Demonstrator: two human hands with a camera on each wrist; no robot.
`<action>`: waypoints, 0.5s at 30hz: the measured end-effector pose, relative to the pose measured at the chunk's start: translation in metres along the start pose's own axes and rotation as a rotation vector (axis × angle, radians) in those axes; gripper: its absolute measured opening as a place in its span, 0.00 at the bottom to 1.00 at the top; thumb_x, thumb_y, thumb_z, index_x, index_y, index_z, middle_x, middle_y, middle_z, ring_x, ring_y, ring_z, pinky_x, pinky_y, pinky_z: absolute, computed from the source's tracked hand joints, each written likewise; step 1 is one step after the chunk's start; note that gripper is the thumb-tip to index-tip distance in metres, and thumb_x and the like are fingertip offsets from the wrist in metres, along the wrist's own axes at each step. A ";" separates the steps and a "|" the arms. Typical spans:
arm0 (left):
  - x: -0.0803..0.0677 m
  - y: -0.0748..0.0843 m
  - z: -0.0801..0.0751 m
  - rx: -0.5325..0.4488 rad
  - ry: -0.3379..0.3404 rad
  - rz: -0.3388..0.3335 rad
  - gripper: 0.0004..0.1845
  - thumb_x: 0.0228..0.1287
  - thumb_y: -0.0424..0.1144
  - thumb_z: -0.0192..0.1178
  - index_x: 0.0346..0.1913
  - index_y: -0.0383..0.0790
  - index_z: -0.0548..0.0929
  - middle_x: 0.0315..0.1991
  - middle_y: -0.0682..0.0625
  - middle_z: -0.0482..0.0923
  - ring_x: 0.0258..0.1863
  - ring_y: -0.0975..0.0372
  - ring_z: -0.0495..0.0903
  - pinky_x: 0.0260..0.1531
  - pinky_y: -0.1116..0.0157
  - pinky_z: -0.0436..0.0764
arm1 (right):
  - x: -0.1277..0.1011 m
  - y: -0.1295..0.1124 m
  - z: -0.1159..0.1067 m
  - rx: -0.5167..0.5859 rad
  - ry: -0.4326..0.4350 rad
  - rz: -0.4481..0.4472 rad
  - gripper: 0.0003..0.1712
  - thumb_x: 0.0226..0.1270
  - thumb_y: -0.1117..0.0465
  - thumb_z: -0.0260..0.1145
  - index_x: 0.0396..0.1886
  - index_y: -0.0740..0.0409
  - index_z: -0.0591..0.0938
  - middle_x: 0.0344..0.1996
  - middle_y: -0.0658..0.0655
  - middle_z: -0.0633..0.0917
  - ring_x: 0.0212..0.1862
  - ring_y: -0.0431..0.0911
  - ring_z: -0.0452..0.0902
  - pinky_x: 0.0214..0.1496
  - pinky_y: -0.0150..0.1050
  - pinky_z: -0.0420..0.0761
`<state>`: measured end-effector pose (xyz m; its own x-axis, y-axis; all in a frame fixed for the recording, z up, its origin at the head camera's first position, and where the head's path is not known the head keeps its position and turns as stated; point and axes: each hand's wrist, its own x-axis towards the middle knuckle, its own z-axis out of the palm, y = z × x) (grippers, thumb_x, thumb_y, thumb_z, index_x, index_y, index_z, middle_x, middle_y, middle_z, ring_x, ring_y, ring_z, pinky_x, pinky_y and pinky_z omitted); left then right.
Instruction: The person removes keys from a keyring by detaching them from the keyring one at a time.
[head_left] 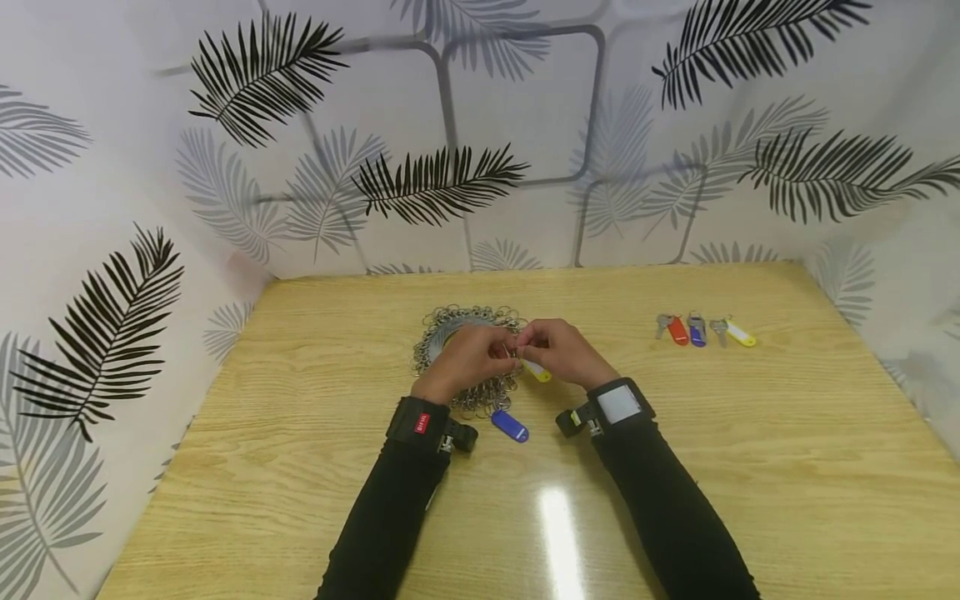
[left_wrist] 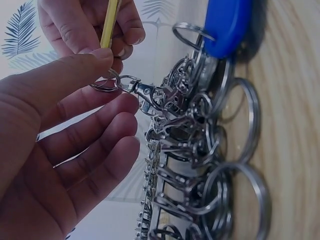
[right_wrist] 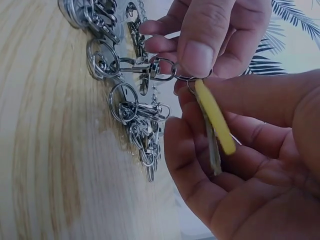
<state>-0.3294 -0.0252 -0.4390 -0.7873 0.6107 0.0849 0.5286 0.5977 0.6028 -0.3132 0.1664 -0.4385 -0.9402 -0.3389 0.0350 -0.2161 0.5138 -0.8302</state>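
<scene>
Yellow plastic key tag (right_wrist: 215, 117) sits pinched in the right hand (head_left: 562, 350), its small steel split ring (left_wrist: 105, 85) gripped by the left hand (head_left: 465, 360) to steady it, above the heaped metal clasps (head_left: 480, 392).

Carrying everything: a light wood-grain table (head_left: 300, 467), glossy, catching a streak of glare near the front edge. Lying on it at centre: a heap of metal key rings and clasps (head_left: 480, 321), with a blue key tag (head_left: 510, 426) resting at its near side. Sitting far right in a row: keys with red (head_left: 677, 330), blue (head_left: 697, 333) and yellow (head_left: 740, 334) tags.
</scene>
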 end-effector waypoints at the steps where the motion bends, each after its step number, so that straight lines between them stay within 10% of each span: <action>1: 0.000 0.000 0.000 -0.006 0.001 0.001 0.09 0.63 0.39 0.66 0.45 0.44 0.83 0.32 0.53 0.82 0.30 0.65 0.80 0.31 0.67 0.78 | 0.000 0.000 0.000 -0.007 0.001 -0.010 0.03 0.69 0.67 0.62 0.38 0.61 0.82 0.34 0.55 0.83 0.37 0.47 0.77 0.41 0.40 0.76; 15: 0.001 -0.003 -0.004 -0.035 0.006 0.013 0.12 0.70 0.44 0.59 0.40 0.41 0.88 0.30 0.52 0.81 0.25 0.62 0.77 0.28 0.66 0.75 | 0.001 0.003 0.001 -0.077 0.026 -0.091 0.03 0.70 0.63 0.62 0.36 0.56 0.82 0.32 0.55 0.84 0.35 0.47 0.76 0.34 0.39 0.74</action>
<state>-0.3330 -0.0279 -0.4376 -0.7825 0.6150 0.0975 0.5273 0.5713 0.6290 -0.3147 0.1661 -0.4415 -0.9220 -0.3671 0.1231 -0.3193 0.5412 -0.7779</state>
